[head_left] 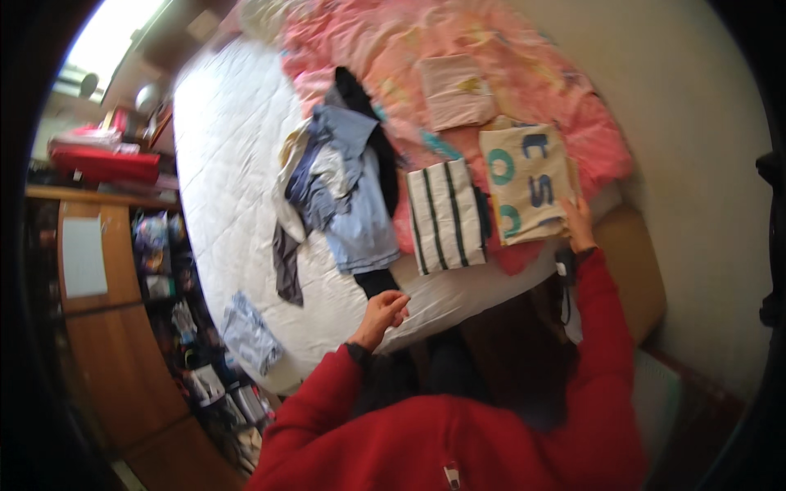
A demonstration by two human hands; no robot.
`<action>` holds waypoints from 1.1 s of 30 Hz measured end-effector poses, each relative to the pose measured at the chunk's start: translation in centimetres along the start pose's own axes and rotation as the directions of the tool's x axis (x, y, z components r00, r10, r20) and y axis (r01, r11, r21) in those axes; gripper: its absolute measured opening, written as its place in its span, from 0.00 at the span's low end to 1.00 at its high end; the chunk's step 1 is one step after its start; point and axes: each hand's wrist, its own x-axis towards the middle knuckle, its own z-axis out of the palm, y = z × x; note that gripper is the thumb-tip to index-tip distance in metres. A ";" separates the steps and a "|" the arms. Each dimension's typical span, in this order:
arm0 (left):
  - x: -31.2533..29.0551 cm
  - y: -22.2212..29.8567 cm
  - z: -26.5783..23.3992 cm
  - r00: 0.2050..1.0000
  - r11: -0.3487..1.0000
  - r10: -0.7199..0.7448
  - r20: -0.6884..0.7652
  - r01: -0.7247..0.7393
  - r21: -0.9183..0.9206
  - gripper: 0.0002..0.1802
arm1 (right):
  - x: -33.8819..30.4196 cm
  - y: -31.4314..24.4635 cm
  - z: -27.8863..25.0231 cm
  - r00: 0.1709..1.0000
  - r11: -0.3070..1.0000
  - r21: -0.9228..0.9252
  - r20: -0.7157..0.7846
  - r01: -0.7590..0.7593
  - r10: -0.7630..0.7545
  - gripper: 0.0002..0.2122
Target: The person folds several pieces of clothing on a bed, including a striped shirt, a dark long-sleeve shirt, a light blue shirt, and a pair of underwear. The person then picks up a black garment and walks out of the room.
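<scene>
On the bed's near right part lies a cream folded garment (530, 182) with blue and green printed letters. My right hand (579, 225) rests at its lower right edge, fingers stretched out along the cloth. Left of that garment sits a folded white garment with dark stripes (446, 217), over some dark cloth. My left hand (383, 317) is held near the front edge of the bed, below the striped garment. Its fingers are curled together, and I see nothing in them. A pale pink folded cloth (457, 92) lies farther back on the quilt.
A loose heap of clothes (352, 188) lies mid-bed, with light blue, black and grey pieces. Light blue folded cloth (250, 334) sits at the bed's left corner. The pink quilt (360, 41) covers the back. Wooden cabinets (123, 360) and crowded shelves stand left; a wall rises right.
</scene>
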 end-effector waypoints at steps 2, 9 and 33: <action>1.3 -0.2 0.1 0.999 1.000 -0.003 -0.040 0.003 -0.004 0.15 | -0.7 -0.6 -0.3 0.997 0.989 -0.135 -0.050 -0.067 0.061 0.11; 7.6 0.0 0.8 0.928 0.945 0.295 -0.227 -0.249 0.212 0.29 | -1.9 -0.7 1.6 0.990 0.993 0.004 -0.083 0.117 -0.117 0.20; 5.8 13.0 3.5 0.961 0.862 0.123 0.246 0.019 -0.507 0.30 | -17.3 -2.9 11.1 0.724 0.504 0.536 0.605 -0.678 0.331 0.34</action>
